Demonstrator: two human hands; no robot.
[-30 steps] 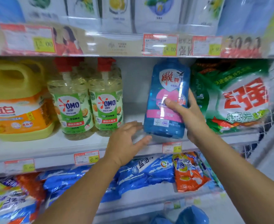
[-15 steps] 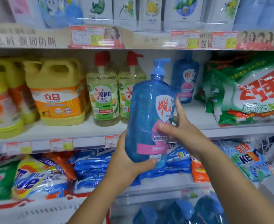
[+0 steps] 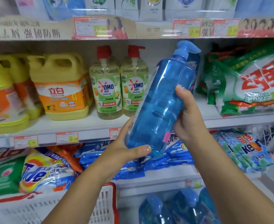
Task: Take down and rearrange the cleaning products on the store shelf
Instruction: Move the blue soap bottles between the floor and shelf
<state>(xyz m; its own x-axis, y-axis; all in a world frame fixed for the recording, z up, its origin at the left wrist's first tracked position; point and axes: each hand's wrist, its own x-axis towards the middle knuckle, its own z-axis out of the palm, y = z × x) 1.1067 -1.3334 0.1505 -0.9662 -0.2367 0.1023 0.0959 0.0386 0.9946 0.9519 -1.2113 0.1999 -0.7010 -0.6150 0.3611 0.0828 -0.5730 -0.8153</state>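
A tall blue pump bottle [image 3: 162, 97] hangs in front of the middle shelf [image 3: 84, 126], tilted with its pump to the upper right and its label turned away. My left hand [image 3: 125, 147] cups its base, thumb across the front. My right hand [image 3: 188, 117] grips its right side. Behind it on the shelf stands another blue bottle [image 3: 193, 68], mostly hidden. Left of it stand two clear OMO pump bottles [image 3: 105, 88] [image 3: 134, 88] with red pumps.
Yellow jugs [image 3: 60, 88] fill the shelf's left part, green detergent bags [image 3: 249, 84] its right. Powder bags [image 3: 44, 172] and blue packs [image 3: 170, 156] lie on the shelf below. A white basket with a red rim [image 3: 104, 206] sits low left. More blue bottles [image 3: 178, 209] stand at the bottom.
The blue bottle came off the shelf toward me, then was tilted and turned so its label faces away. My left hand moved under its base.
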